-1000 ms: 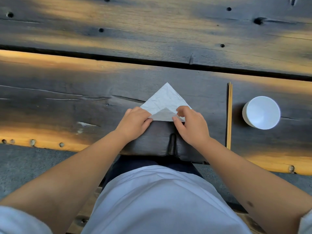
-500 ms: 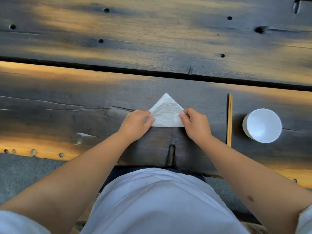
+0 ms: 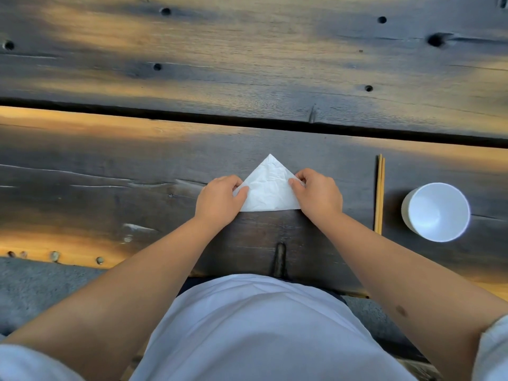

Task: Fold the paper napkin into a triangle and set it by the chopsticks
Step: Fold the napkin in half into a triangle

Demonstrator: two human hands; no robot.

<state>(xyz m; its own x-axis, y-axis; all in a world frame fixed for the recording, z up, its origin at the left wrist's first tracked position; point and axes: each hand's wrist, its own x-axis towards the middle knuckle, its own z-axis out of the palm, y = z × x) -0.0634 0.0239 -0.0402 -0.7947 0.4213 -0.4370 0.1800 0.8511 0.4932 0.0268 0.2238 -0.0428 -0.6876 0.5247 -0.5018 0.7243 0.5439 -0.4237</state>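
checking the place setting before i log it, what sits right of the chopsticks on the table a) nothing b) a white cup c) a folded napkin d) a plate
b: the white cup stands upright just right of the chopsticks, apart from them, while the napkin lies left of them, under the left hand and right hand.

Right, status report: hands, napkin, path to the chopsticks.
Left hand and right hand pressing the paper napkin at its side corners. Napkin folded to a triangle, flat on table, apart from chopsticks. Nothing between.
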